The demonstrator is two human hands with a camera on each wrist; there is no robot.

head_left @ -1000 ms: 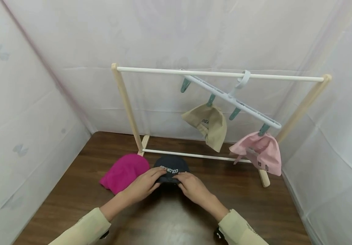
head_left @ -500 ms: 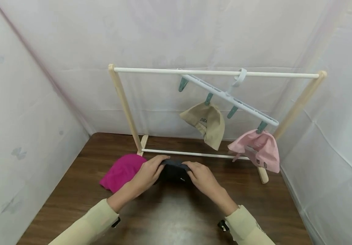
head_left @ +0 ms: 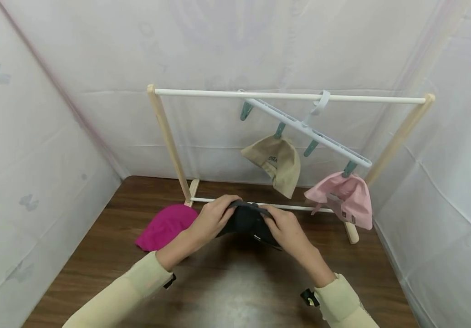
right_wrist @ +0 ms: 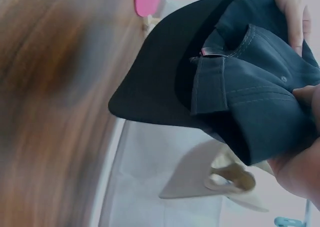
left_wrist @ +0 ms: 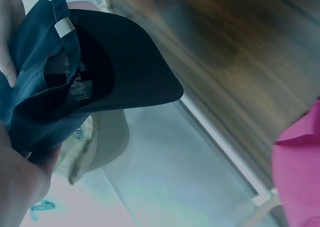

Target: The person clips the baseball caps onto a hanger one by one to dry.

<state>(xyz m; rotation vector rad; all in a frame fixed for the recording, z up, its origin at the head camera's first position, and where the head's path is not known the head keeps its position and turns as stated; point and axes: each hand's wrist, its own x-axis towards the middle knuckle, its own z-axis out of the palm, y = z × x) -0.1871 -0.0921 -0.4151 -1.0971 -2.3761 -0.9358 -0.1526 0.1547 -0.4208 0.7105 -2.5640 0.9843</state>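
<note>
A dark navy baseball cap (head_left: pixel 247 221) is held up over the brown table by both hands, its inside and back strap towards me. My left hand (head_left: pixel 215 216) grips its left side, thumb in front and fingers behind. On the other side my right hand (head_left: pixel 288 228) grips it the same way. In the left wrist view the cap's brim (left_wrist: pixel 145 67) points right, and a strap with a metal buckle (left_wrist: pixel 64 27) crosses the back opening. The right wrist view shows the folded crown (right_wrist: pixel 260 92) between the hands. The cap's front lettering is hidden in the head view.
A magenta cap (head_left: pixel 166 228) lies on the table (head_left: pixel 235 291) at left. Behind, a rack with a white bar (head_left: pixel 202 93) carries a pale blue hanger (head_left: pixel 293 122). A beige cap (head_left: pixel 286 168) and a pink cap (head_left: pixel 352 200) hang from its clips; another clip (head_left: pixel 311 148) hangs between them.
The navy cap, earlier low with its lettering facing up, has been lifted and tipped so its inside shows. Both hands have moved up and slightly right with it.
</note>
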